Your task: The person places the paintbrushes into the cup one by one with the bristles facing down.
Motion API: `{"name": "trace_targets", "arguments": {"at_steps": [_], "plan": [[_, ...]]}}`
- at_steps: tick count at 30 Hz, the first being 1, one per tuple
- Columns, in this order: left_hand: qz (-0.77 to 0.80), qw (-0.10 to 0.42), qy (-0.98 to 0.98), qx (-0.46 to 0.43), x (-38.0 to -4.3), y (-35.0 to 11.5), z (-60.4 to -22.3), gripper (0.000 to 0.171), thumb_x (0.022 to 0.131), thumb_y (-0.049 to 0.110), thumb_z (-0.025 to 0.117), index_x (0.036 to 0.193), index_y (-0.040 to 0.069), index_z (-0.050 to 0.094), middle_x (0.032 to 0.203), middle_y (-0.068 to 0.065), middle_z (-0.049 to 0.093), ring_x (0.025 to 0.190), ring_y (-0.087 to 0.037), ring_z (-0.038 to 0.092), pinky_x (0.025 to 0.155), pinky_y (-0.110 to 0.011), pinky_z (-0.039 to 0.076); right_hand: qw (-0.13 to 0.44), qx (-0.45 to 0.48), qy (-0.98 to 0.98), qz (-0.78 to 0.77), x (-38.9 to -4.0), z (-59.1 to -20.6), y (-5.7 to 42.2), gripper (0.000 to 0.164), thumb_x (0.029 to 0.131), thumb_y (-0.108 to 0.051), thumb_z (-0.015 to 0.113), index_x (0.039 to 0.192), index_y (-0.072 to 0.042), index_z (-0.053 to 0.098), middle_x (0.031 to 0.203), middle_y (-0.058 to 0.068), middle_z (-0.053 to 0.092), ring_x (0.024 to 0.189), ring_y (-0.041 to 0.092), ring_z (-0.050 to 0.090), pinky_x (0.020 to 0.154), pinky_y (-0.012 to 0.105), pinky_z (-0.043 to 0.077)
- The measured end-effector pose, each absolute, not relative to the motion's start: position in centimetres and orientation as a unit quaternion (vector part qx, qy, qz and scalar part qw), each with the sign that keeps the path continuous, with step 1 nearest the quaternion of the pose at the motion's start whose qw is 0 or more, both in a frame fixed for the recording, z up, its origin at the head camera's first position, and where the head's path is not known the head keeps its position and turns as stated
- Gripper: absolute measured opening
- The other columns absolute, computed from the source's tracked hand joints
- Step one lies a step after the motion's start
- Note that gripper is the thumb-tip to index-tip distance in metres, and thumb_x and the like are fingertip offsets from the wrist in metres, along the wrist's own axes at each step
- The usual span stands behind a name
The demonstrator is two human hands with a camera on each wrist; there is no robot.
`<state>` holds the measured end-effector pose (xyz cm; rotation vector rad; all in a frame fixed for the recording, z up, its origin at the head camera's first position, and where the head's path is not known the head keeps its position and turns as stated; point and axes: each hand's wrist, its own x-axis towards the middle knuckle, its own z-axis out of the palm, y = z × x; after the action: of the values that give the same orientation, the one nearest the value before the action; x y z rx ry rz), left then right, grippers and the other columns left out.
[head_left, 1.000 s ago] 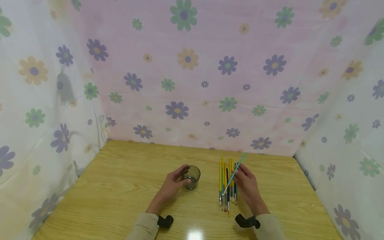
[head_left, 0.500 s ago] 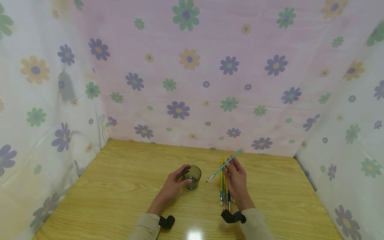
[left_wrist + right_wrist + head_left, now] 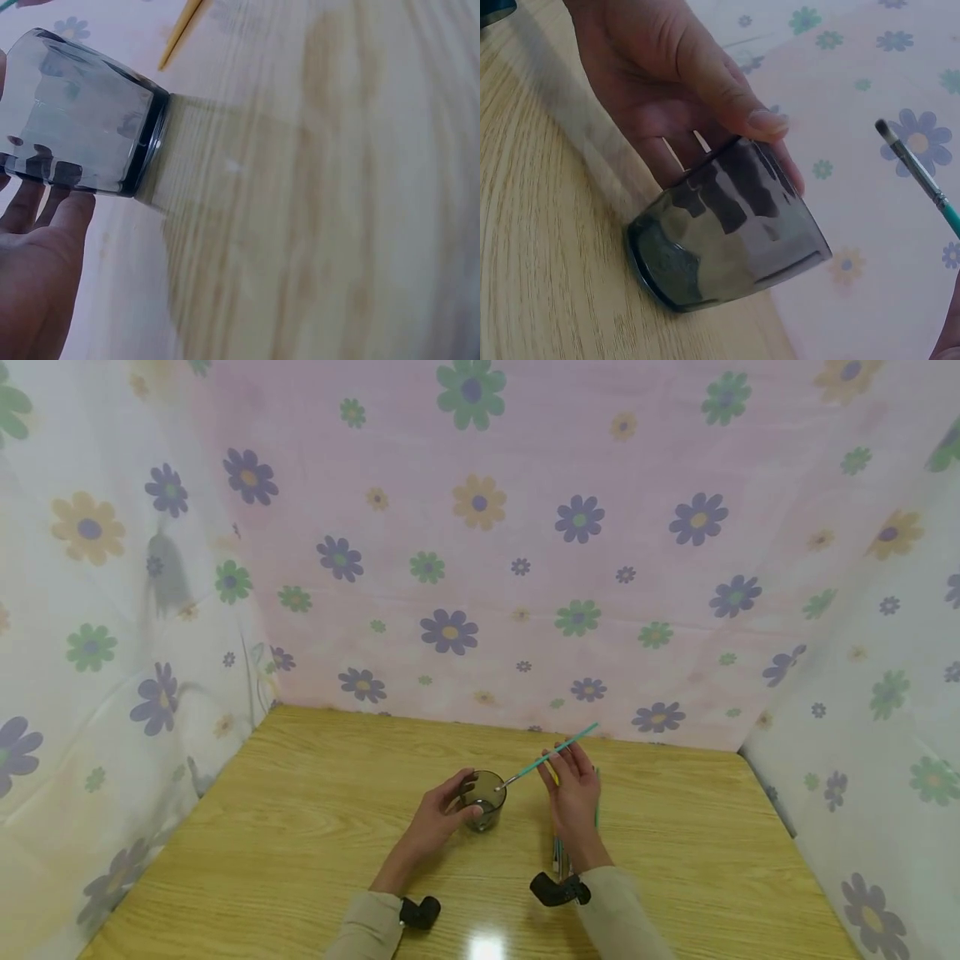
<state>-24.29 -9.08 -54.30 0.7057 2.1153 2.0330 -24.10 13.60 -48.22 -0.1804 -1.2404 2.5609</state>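
My left hand [image 3: 435, 820] grips a smoky grey drinking glass [image 3: 487, 817], which stands upright on the wooden table. Thumb and fingers lie around its near and far sides in the right wrist view, where the glass [image 3: 720, 240] looks see-through and holds nothing visible. Between the fingertips of my right hand [image 3: 577, 802] is a paintbrush [image 3: 552, 755] with a teal handle, slanted with its bristles down to the left. The bristles overlap the glass's rim in the head view, but the right wrist view shows the brush tip [image 3: 886, 130] apart from the glass.
Beneath my right hand lie several paintbrushes [image 3: 557, 857], mostly covered by the hand and wrist. A wrist camera is strapped over each sleeve. Flower-printed cloth [image 3: 480, 568] encloses the wooden table [image 3: 315, 827] at the back and both sides.
My right hand has carried the teal paintbrush left from above the pile to the glass, tilting it flatter. The left hand and the glass have stayed nearly in place.
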Motion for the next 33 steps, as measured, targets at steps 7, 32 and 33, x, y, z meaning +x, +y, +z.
{"name": "trace_targets", "arguments": {"at_steps": [7,32,33], "plan": [[0.672,0.059,0.699,0.235,-24.2,-9.0,-54.2,0.069,0.097,0.009,0.069,0.155,-0.005,0.034,0.156,-0.027,0.04,0.144,-0.044,0.038,0.12,-0.052,0.034,0.177,-0.016,-0.474,0.862,-24.5,-49.2,12.8,0.033,0.099,0.006,0.059,0.13,-0.003,0.056,0.114,0.005,0.059,0.102,0.018,0.07,0.087,0.03,0.061],[0.676,0.071,0.699,0.222,-24.0,-9.0,-53.9,0.069,0.099,0.011,0.067,0.157,-0.002,0.032,0.158,-0.024,0.039,0.147,-0.039,0.036,0.121,-0.054,0.031,0.201,0.051,-0.592,0.779,-25.1,-50.9,10.4,0.029,0.097,-0.003,0.068,0.125,0.001,0.063,0.111,0.005,0.063,0.105,0.032,0.068,0.084,0.032,0.062],[0.676,0.072,0.699,0.221,-24.0,-9.0,-53.9,0.069,0.099,0.011,0.067,0.157,-0.002,0.032,0.158,-0.024,0.039,0.147,-0.039,0.036,0.121,-0.054,0.031,0.199,0.049,-0.593,0.779,-25.1,-50.9,10.4,0.029,0.097,-0.003,0.068,0.125,0.001,0.063,0.111,0.005,0.063,0.105,0.032,0.068,0.084,0.032,0.062]]}}
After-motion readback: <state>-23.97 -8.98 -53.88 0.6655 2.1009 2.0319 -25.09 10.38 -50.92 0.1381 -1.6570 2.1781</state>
